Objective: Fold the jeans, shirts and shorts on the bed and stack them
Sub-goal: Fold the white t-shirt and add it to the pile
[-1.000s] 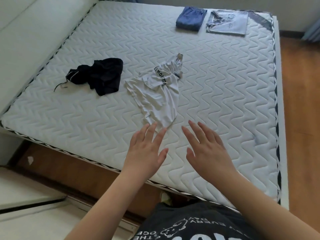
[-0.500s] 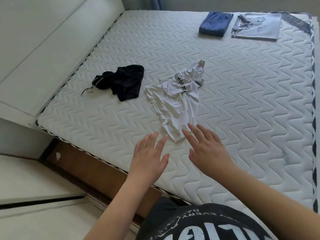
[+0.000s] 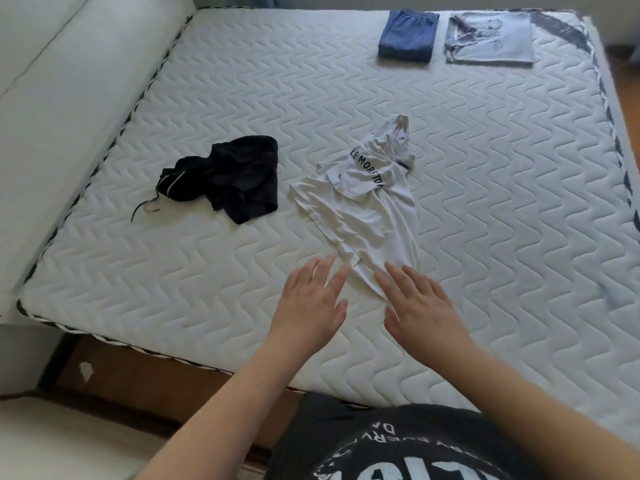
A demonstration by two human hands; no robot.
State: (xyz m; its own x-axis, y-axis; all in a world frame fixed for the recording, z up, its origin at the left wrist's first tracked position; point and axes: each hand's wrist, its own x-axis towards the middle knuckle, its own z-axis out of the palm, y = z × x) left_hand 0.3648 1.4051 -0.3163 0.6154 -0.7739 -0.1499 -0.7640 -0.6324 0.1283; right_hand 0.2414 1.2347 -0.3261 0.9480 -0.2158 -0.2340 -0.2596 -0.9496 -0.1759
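A crumpled white shirt (image 3: 367, 206) with black lettering lies in the middle of the bed. To its left sits a bunched pair of black shorts (image 3: 232, 176) with a loose drawstring. Folded blue jeans (image 3: 408, 36) and a folded light grey shirt (image 3: 491, 38) lie side by side at the far end. My left hand (image 3: 308, 306) hovers flat with straight fingers just left of the white shirt's near hem. My right hand (image 3: 420, 310) is spread with its fingertips over that hem. Neither hand holds anything.
The white quilted mattress (image 3: 485, 202) has a dark patterned edge. A padded white headboard (image 3: 52, 116) runs along the left. Brown wood floor (image 3: 138, 382) shows below the near edge, with a small white scrap on it.
Both hands have reached forward from the near edge to the white shirt's lower hem, staying spread. The view has shifted, and the clothes have not moved on the bed.
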